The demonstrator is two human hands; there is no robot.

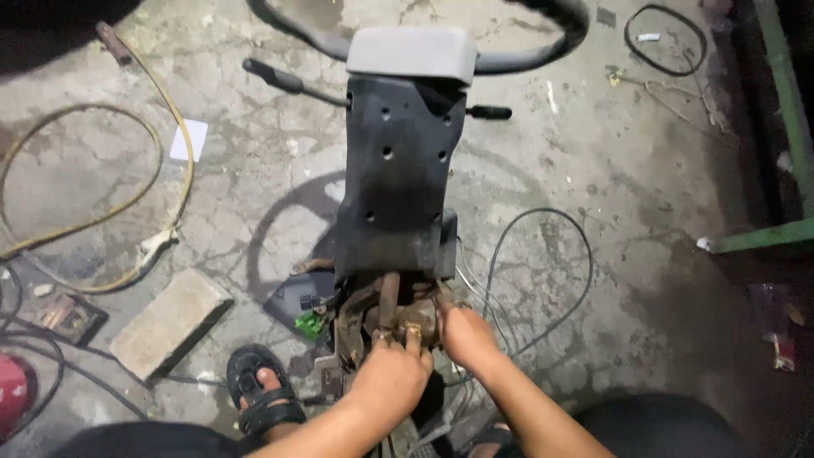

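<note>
A steering column assembly stands on the concrete floor: a black plastic shroud [398,182] with a grey top pad [413,53], a steering wheel rim [543,47] and two stalk levers [280,78]. Its rusty metal lower bracket [360,309] faces me. My left hand [390,373] grips the rusty shaft end at the bracket, fingers curled on it. Beside it, my right hand [462,335] presses on the bracket's right side, fingers bent against the metal. A green connector [310,323] hangs at the left of the bracket.
Black cables [543,254] loop right of the column. A yellow hose [161,170] curls at left, with a concrete block [170,322] and my sandalled foot [259,390] nearby. A green metal frame [759,236] runs along the right. A black wire loop [666,38] lies at the back.
</note>
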